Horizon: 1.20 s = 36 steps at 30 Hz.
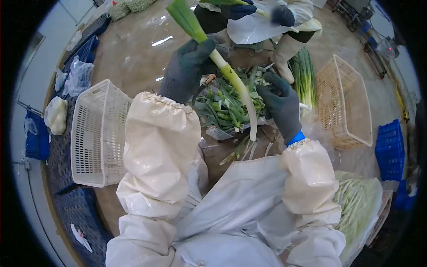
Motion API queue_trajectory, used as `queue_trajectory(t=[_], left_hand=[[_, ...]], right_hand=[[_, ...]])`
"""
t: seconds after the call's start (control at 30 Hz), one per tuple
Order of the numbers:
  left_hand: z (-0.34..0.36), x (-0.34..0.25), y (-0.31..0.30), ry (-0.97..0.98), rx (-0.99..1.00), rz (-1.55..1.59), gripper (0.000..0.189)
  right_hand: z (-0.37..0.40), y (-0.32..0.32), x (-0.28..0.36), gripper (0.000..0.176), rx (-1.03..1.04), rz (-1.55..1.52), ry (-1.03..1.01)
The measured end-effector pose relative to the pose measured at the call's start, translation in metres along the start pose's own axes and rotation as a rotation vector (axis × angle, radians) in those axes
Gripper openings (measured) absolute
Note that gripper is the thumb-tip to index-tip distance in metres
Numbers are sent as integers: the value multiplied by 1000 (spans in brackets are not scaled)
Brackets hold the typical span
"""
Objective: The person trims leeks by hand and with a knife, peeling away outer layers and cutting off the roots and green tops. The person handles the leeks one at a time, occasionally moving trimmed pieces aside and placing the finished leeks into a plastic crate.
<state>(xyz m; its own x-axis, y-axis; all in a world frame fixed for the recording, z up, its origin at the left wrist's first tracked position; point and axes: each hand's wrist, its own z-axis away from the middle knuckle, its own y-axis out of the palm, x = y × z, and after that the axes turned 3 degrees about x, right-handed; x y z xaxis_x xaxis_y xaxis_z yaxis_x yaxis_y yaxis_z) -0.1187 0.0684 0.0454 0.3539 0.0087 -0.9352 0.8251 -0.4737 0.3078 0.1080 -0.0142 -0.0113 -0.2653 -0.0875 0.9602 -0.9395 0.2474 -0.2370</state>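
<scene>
My left hand, in a dark glove, grips a long leek near the middle of its stalk and holds it slanted, green top up and left, white end down and right. My right hand, also gloved, is beside the white part of the leek, fingers half curled around a peeled strip hanging from the stalk. Below the hands lies a heap of green leek trimmings on a sheet. White sleeves and an apron cover my arms and lap.
A white plastic basket stands at my left, a tan basket at my right. Whole leeks lie by the tan basket, trimmed ones at lower right. Blue crates stand at right. Another person works opposite me.
</scene>
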Motion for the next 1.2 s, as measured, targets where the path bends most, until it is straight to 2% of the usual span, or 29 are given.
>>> queue_trajectory(t=[0.17, 0.27, 0.37, 0.4, 0.6, 0.7, 0.8, 1.03, 1.2], left_hand=[[0, 8, 25, -43, 23, -6, 39], [2, 18, 41, -86, 59, -16, 36], [5, 24, 53, -153, 85, -51, 35], [6, 25, 56, -179, 87, -67, 35], [6, 35, 62, -131, 28, -123, 32], [13, 23, 71, -182, -12, -237, 29], [12, 30, 68, -165, -11, -145, 29], [10, 34, 63, -199, 54, -258, 30], [10, 34, 66, -183, 23, -233, 30]], right_hand=[[19, -6, 45, 36, 99, -207, 173], [23, -2, 43, 35, 137, -223, 63], [16, 5, 8, 37, 13, -12, -275], [17, 4, 14, 36, 9, 90, -234], [13, 1, 0, 33, 55, 77, -152], [14, 5, 5, 33, 39, 40, -184], [20, 3, 15, 34, 27, 102, -216], [14, 0, 8, 33, 148, 209, -134], [19, -1, 22, 33, 144, 142, -159]])
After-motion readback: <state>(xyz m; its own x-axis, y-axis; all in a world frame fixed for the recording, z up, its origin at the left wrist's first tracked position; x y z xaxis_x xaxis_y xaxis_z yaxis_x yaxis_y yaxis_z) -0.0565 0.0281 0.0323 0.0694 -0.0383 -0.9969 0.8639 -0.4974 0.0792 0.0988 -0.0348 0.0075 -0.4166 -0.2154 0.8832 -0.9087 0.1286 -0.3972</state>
